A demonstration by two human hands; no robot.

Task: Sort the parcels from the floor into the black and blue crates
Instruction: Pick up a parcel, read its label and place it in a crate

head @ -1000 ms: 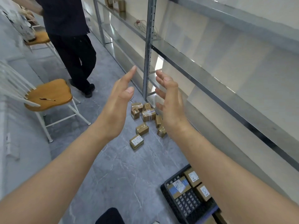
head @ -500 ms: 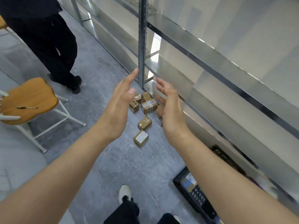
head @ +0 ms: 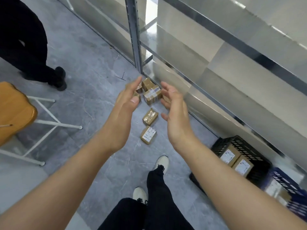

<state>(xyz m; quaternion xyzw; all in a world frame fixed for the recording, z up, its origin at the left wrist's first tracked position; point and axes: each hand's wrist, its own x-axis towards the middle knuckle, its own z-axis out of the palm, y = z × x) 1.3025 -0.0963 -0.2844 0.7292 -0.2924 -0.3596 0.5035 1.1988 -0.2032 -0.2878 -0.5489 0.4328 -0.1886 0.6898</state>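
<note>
At far left a wooden chair (head: 15,112) w/ white legs is seen on the grey floor (head: 83,63). Behind it, the black-trousered legs of a 2nd person (head: 25,47) are cut off by the top edge.

The left hand (head: 123,117) is held out above the floor, palm turned inward, fingers straight and close together, thumb apart; nothing is gripped.

Btwn the two hands the loose parcels are framed. A cluster of taped brown parcels (head: 152,95) is bunched at the foot of the shelf post (head: 134,39), partly covered by the left fingertips. Nearer, a tape-wrapped parcel (head: 150,117) lies alone, and just below it in the view lies a labelled parcel (head: 148,135), label up. All are on the floor, below the hands and untouched.

The right hand (head: 176,117) is held opposite, palm facing the left one, fingers loosely spread & slightly bent, likewise empty.

Under the forearms the wearer's black trousers and white shoes (head: 162,162) are seen.

To the right, metal shelving (head: 216,47) runs along the wall. At its foot, lower right, the black crate (head: 244,144) is set w/ a pair of crated parcels (head: 230,155) inside, side by side, labels up. Just right of it the blue crate (head: 285,181) is blurred & cut by the frame edge; its contents cannot be made out.
</note>
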